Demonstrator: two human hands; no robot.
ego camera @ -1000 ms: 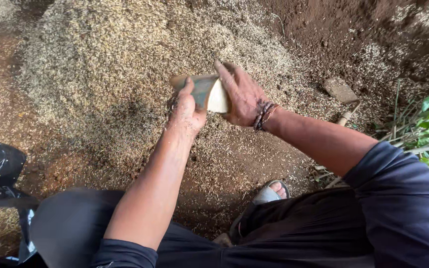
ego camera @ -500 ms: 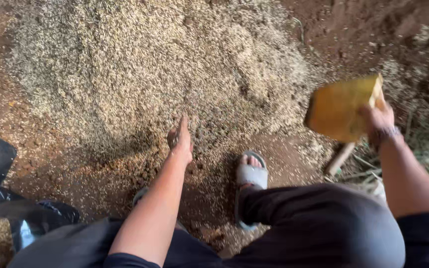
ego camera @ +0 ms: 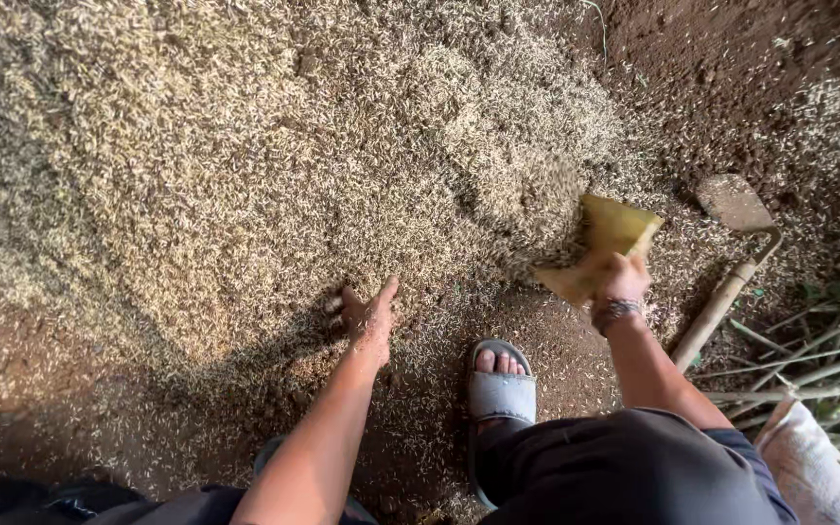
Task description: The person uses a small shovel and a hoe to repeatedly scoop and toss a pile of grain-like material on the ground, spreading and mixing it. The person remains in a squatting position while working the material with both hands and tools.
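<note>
The scoop has dropped into the husk pile, right hand gripping it; left hand stays spread on husks.

A: Where have I got room here?

B: Mostly in the middle. Between my left hand and right hand there's a bare dirt strip, only my sandal sitting in it low down. Top right dirt is open too.

A: And what's blocking?

B: The husk pile fills everything ahead and to the left; my left hand is pressed right at its edge. The yellow scoop in my right hand is dug into the pile's right flank. Just right of that, a hoe lies slanted, then stalks and a white sack close off that corner.
</note>
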